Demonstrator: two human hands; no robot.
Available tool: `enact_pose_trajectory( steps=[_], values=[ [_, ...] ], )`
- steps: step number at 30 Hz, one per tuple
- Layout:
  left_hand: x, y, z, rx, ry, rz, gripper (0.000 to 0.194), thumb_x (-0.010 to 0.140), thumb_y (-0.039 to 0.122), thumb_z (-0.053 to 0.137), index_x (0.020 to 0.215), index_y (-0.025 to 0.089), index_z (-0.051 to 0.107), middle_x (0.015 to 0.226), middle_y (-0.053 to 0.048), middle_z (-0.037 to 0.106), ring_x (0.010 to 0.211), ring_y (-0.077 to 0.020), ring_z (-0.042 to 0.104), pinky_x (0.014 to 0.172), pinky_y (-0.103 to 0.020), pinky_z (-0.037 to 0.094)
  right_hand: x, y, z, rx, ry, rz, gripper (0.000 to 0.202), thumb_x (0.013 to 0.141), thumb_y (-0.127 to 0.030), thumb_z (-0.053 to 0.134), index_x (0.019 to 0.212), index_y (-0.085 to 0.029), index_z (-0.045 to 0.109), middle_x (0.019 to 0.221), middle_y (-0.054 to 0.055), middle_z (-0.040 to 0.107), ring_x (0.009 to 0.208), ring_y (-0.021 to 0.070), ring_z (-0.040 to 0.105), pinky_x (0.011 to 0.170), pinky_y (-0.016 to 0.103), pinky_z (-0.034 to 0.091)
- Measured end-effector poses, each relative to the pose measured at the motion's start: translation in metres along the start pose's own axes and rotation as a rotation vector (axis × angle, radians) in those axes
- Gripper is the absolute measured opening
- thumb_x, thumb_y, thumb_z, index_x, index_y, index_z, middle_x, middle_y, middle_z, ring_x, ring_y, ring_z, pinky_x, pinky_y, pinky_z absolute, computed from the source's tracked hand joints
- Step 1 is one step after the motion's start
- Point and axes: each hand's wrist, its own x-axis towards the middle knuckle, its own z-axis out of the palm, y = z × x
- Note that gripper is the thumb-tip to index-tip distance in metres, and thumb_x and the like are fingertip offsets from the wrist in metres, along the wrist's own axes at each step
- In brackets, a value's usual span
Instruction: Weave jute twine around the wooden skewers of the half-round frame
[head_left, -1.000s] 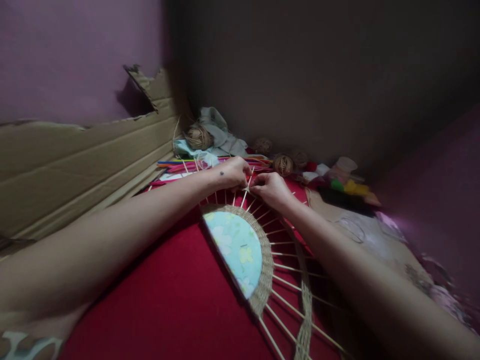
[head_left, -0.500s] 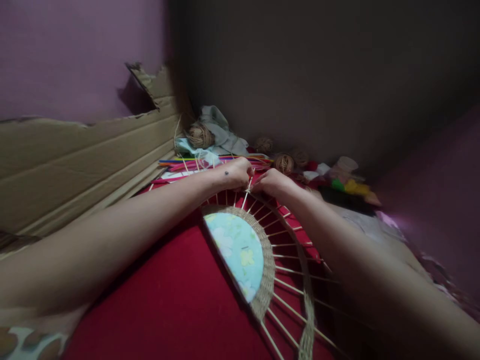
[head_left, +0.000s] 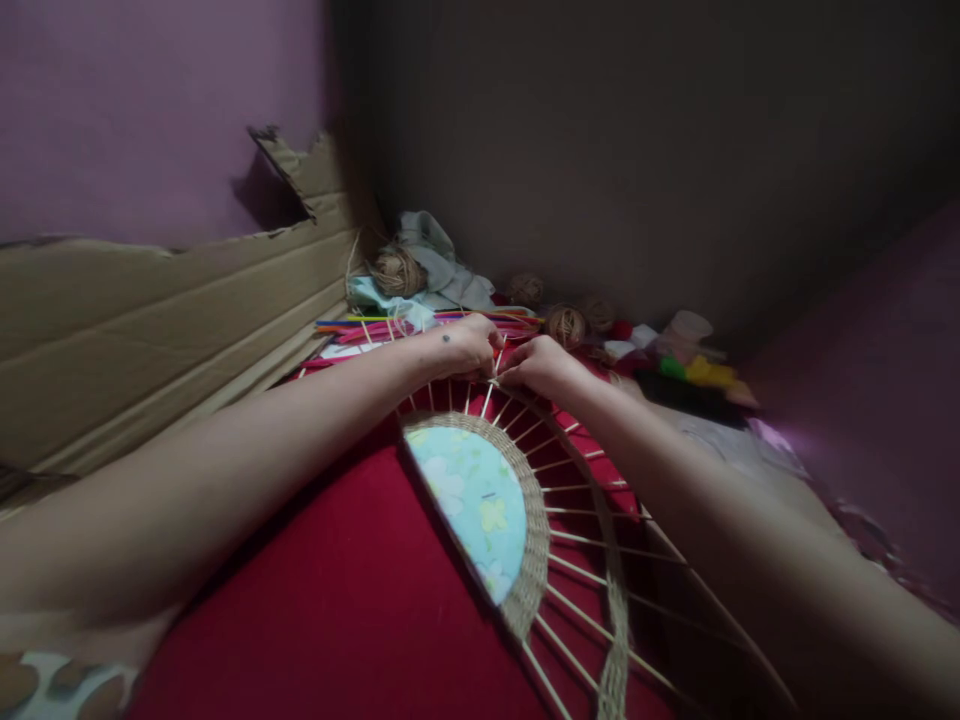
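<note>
A half-round woven piece lies on a red surface [head_left: 285, 600]. Its middle is a light blue floral fabric panel [head_left: 472, 500], edged by a tight twine band [head_left: 534, 520]. Thin sticks [head_left: 577, 538] fan out from the band, with a second woven twine band [head_left: 616, 590] farther out. At the far side, my left hand [head_left: 474, 345] is closed in a pinch at one upright stick. My right hand [head_left: 544, 365] pinches twine beside that same stick, fingertips almost touching the left ones. The fingertips partly hide the twine between them.
Balls of twine [head_left: 397, 271] and grey cloth [head_left: 442, 265] lie at the back. Coloured strips [head_left: 352, 320] are behind my left hand. A cardboard sheet [head_left: 172, 320] stands along the left wall. A clear cup [head_left: 686, 328] and yellow pieces [head_left: 709, 372] sit at right.
Both hands stay at the same stick, with the fingertips shifting slightly and closing in on the twine. A long strand now shows below my right forearm.
</note>
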Motion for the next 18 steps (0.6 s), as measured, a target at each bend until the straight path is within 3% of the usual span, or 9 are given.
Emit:
enact_pose_trajectory(
  steps=[6,13,18],
  values=[
    [-0.005,0.001,0.0,-0.063,0.015,0.009,0.056,0.072,0.001,0.059,0.126,0.014,0.053,0.04,0.01,0.04,0.038,-0.0086,0.039,0.044,-0.021,0.026,-0.011,0.011,-0.019,-0.276,0.133,-0.178,0.003,0.067,-0.016,0.07,0.068,-0.014,0.072,0.055,0.0,0.059,0.056,0.011,0.05,0.054,0.024,0.034],
    [-0.012,0.004,-0.004,-0.053,0.014,0.032,0.057,0.069,-0.001,0.056,0.125,0.014,0.054,0.037,0.01,0.038,0.036,-0.0089,0.037,0.044,-0.022,0.026,-0.002,0.037,-0.055,-0.122,0.173,-0.085,0.007,0.068,-0.019,0.07,0.07,-0.013,0.073,0.051,-0.002,0.056,0.049,0.0093,0.044,0.051,0.024,0.035],
    [-0.017,0.004,-0.007,-0.089,-0.048,0.088,0.06,0.069,-0.002,0.055,0.127,0.012,0.05,0.037,0.011,0.039,0.035,-0.0089,0.034,0.043,-0.023,0.026,0.013,0.045,-0.062,-0.201,0.328,-0.102,0.007,0.068,-0.018,0.07,0.071,-0.013,0.073,0.053,-0.001,0.057,0.054,0.0098,0.047,0.053,0.023,0.034]
  ],
)
